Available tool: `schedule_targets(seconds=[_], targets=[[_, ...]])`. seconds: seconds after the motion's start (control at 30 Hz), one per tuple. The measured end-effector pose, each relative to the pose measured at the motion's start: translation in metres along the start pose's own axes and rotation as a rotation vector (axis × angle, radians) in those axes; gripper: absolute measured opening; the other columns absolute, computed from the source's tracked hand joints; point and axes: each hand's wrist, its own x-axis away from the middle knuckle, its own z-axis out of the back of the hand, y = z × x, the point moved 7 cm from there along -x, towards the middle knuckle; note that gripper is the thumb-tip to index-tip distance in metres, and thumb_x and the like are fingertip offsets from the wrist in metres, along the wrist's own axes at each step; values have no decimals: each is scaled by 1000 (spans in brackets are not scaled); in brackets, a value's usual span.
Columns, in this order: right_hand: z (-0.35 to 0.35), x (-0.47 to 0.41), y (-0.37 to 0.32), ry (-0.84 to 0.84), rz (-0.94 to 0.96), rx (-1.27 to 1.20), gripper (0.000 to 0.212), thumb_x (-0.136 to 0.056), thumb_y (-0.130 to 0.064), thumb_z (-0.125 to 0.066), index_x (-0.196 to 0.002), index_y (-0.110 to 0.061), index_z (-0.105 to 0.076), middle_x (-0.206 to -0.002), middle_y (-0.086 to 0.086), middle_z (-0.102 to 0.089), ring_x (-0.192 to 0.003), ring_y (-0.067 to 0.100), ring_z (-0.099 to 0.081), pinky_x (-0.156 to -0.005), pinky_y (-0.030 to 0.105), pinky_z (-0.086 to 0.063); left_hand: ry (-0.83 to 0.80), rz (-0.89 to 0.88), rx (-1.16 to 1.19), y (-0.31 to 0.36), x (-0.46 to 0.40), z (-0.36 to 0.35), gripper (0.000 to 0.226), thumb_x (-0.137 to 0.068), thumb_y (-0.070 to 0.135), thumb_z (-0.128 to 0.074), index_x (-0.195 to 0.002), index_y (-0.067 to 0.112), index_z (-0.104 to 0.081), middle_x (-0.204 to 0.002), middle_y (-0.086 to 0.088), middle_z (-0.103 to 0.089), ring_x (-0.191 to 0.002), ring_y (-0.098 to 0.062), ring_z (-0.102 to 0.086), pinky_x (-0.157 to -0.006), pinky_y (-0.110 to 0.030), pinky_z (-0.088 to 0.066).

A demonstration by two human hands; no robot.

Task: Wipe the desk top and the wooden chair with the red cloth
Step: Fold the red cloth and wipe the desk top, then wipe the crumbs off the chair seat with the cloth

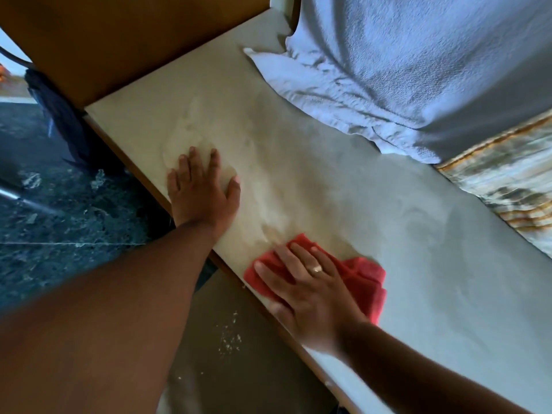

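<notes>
The pale cream desk top [298,162] ran slantwise across the room, with a brown wooden panel [113,40] standing at its far end and a dark speckled stone floor [59,222] beside it. The surface looked streaked and cloudy in wide smears. A crumpled white towel-like cloth [403,70] was heaped along the back of the desk, and a striped, patterned fabric [507,186] lay just beside it toward the right. The person's right hand [310,285] was pressed flat, fingers spread, on top of the bunched red cloth [364,279], which sat on the desk close to the near edge; the cloth poked out past the fingertips and to the right of the palm. A ring [317,268] showed on one finger of that hand. The left hand [203,186] lay open and flat on the bare desk, palm down near the front edge, well apart from the cloth and holding nothing. Whitish crumbs [230,339] were scattered on the brown surface below the desk edge. No containers or readable writing could be made out.
</notes>
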Motion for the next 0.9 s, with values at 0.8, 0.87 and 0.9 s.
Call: schedule_targets(seconds=[0.8,0.87,0.9], targets=[[4,130,86,-59,-170,-90,61,-99,-53,-18,-156,-29,-17,-164,10,-17,-151,33,-17,-122,46,-13,-198,-322,86,74,83,13,84,-89,77,-16,-158,30,-5,-167,-10,-3,-152,-36,-3,-119,-54,-7],[7,155,115,-87,-282,-138,68,-96,-58,-20,-154,-23,-25,-161,10,-27,-147,31,-27,-119,41,-22,-245,-699,63,136,150,14,99,-81,88,-7,-158,27,-15,-165,-11,-14,-151,-34,-13,-118,-52,-16],[9,158,122,-96,-288,-133,72,-93,-61,-23,-152,-21,-30,-157,9,-35,-143,31,-35,-115,41,-29,-270,-845,-32,156,175,9,99,-81,88,-8,-157,26,-19,-164,-10,-18,-151,-32,-17,-118,-50,-20]])
